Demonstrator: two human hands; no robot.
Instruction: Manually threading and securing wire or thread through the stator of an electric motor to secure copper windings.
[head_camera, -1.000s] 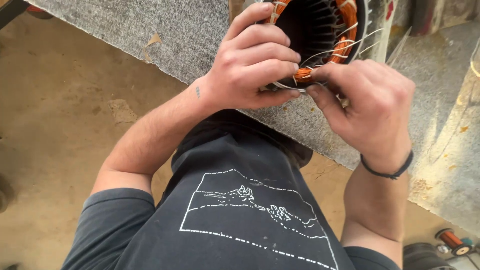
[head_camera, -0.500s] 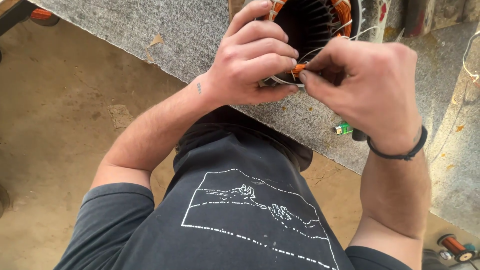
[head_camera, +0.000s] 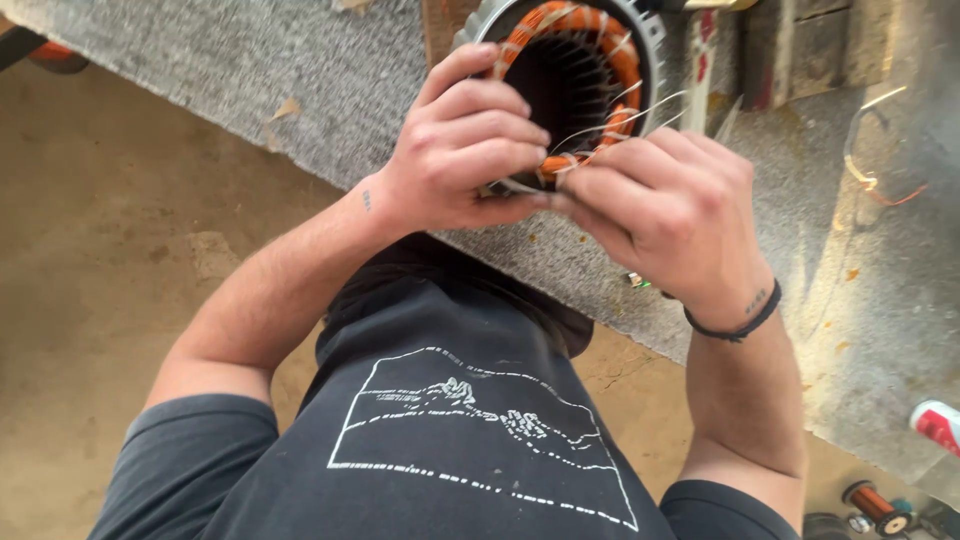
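stator (head_camera: 575, 70) upper centre on grey worktop (head_camera: 300, 60) | left hand (head_camera: 460, 150) fingers curled on its rim | right hand (head_camera: 665, 215) fingers pinching white tie cord (head_camera: 620, 115) | I'd keep cord taut, brace steady

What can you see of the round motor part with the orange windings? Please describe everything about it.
The motor stator is a round grey metal ring with dark inner slots. Orange copper windings circle its rim, bound with pale ties, and thin pale strands stick out to the right. It stands on the grey speckled bench, its opening facing the camera. The left hand grips its near-left rim; the right hand pinches a strand at its lower edge.
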